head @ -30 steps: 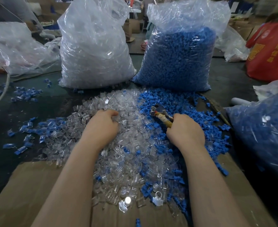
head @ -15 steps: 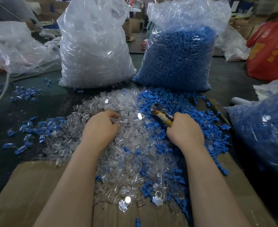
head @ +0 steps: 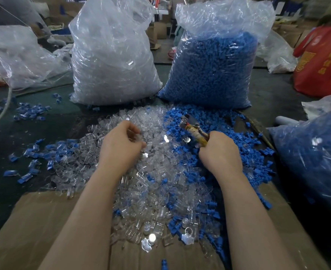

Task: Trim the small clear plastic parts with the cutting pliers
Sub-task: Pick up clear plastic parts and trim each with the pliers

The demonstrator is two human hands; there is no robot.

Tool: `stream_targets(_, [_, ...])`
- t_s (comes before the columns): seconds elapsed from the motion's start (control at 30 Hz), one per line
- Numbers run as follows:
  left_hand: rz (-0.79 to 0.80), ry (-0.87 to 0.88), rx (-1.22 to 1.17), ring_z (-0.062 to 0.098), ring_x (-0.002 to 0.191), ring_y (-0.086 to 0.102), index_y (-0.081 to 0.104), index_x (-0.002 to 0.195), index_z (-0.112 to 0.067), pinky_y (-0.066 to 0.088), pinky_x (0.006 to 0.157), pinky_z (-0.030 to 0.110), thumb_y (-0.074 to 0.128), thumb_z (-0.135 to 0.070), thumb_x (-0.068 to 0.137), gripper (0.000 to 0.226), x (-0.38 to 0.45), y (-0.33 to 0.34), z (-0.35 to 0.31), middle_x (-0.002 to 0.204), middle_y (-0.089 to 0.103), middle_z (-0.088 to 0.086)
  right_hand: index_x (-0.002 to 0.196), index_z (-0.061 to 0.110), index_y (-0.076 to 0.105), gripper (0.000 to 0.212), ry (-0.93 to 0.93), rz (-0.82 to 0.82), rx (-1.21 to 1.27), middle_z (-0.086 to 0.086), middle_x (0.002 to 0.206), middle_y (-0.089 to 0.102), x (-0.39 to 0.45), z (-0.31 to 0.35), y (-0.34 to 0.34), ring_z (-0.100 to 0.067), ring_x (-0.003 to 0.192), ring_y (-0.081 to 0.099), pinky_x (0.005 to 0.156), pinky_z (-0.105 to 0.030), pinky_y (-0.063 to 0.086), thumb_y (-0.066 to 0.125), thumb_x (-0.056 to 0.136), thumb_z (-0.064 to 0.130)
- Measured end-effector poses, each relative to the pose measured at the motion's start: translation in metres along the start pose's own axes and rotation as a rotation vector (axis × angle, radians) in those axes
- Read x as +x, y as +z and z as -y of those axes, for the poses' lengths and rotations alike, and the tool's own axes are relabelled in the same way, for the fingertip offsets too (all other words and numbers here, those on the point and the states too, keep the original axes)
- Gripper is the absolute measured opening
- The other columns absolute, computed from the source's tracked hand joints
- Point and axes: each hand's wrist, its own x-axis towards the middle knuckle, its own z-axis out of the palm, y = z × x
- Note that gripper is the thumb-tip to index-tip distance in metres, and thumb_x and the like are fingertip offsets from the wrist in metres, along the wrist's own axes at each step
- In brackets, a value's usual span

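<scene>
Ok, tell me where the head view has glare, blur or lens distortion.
Head view: bright glare spots on the clear parts near the bottom of the pile and on both big bags, the clear-filled bag and the blue-filled bag; background beyond the bags is soft and blurred; wide-angle lens bows the edges, stretching both forearms; left hand and cutting pliers in the right hand stay fairly sharp.

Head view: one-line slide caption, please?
Left hand gathers clear parts while right hand grips the cutting pliers over the mixed pile.

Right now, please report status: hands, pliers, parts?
Left hand pinching clear parts from the pile. Right hand gripping cutting pliers, nothing between the blades. Blue parts mixed in.
</scene>
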Motion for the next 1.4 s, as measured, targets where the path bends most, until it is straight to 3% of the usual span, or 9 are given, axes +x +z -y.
stream_targets(0.13, [0.005,0.013,-0.183,0.005,0.079,0.062,0.058,0.091,-0.026,0.045,0.052,0.009,0.078,-0.011,0.081,0.027,0.0,-0.001,-0.006,0.092,0.065,-0.006,0.098,0.018,0.055,0.01,-0.069,-0.048,0.178,-0.002,0.085,0.056,0.003,0.003,0.0,-0.023,0.072,0.052,0.059,-0.032,0.039,0.06,0.09,0.02])
stream_targets(0.3, [0.036,-0.004,-0.343,0.01,0.085,0.065,0.06,0.092,-0.027,0.048,0.065,0.017,0.081,-0.012,0.078,0.029,-0.003,0.003,-0.014,0.099,0.065,-0.006,0.092,0.025,0.053,0.011,-0.144,-0.116,0.363,-0.001,0.088,0.061,0.0,0.007,-0.002,-0.023,0.077,0.056,0.067,-0.039,0.048,0.062,0.09,0.018])
stream_targets(0.57, [0.081,0.007,-0.532,0.002,0.072,0.069,0.066,0.095,-0.023,0.056,0.063,0.017,0.084,-0.013,0.075,0.029,-0.007,0.008,-0.028,0.084,0.073,-0.007,0.103,0.02,0.066,0.013,-0.168,-0.094,0.605,0.003,0.088,0.067,-0.002,0.011,-0.003,-0.018,0.076,0.06,0.066,-0.033,0.049,0.06,0.092,0.015])
stream_targets(0.77, [0.172,-0.005,-0.651,0.012,0.076,0.067,0.064,0.092,-0.018,0.057,0.072,0.027,0.081,-0.007,0.076,0.027,-0.011,0.01,-0.033,0.084,0.071,-0.004,0.085,0.026,0.063,0.01,-0.228,-0.116,0.7,0.006,0.074,0.062,-0.005,0.012,-0.002,-0.007,0.059,0.05,0.052,-0.026,0.041,0.062,0.092,0.018])
stream_targets(0.87, [0.19,-0.013,-0.718,0.014,0.076,0.063,0.062,0.088,-0.015,0.056,0.076,0.031,0.081,-0.006,0.075,0.025,-0.012,0.012,-0.034,0.08,0.069,-0.004,0.085,0.029,0.063,0.014,-0.255,-0.119,0.759,0.013,0.071,0.061,-0.006,0.013,-0.003,0.002,0.06,0.052,0.05,-0.01,0.038,0.064,0.093,0.017])
stream_targets(0.93, [0.189,-0.034,-0.762,0.019,0.081,0.064,0.062,0.087,-0.015,0.056,0.081,0.035,0.081,-0.007,0.075,0.024,-0.012,0.012,-0.035,0.083,0.068,0.001,0.089,0.026,0.065,0.009,-0.265,-0.113,0.809,0.019,0.068,0.06,-0.007,0.015,-0.004,0.007,0.06,0.054,0.052,-0.007,0.039,0.065,0.093,0.018])
stream_targets(1.07, [0.207,-0.073,-0.885,0.018,0.08,0.072,0.06,0.087,-0.015,0.059,0.075,0.028,0.077,-0.008,0.079,0.021,-0.012,0.011,-0.036,0.08,0.072,0.0,0.088,0.026,0.063,0.012,-0.295,-0.087,0.867,0.028,0.06,0.057,-0.01,0.018,-0.005,0.006,0.054,0.049,0.05,-0.008,0.036,0.063,0.094,0.016])
stream_targets(1.23, [0.17,-0.091,-0.938,0.018,0.077,0.072,0.062,0.087,-0.014,0.059,0.071,0.026,0.075,-0.005,0.082,0.016,-0.013,0.011,-0.038,0.079,0.072,-0.001,0.086,0.027,0.063,0.014,-0.316,-0.09,0.911,0.015,0.069,0.059,-0.013,0.021,-0.009,0.005,0.059,0.052,0.056,-0.009,0.042,0.064,0.094,0.015])
stream_targets(1.4, [0.129,-0.078,-0.954,0.013,0.071,0.069,0.062,0.084,-0.015,0.06,0.071,0.027,0.076,-0.003,0.081,0.018,-0.014,0.011,-0.037,0.072,0.069,-0.004,0.083,0.029,0.062,0.013,-0.312,-0.083,0.923,0.014,0.069,0.059,-0.014,0.023,-0.009,0.001,0.062,0.051,0.06,-0.016,0.046,0.066,0.093,0.021])
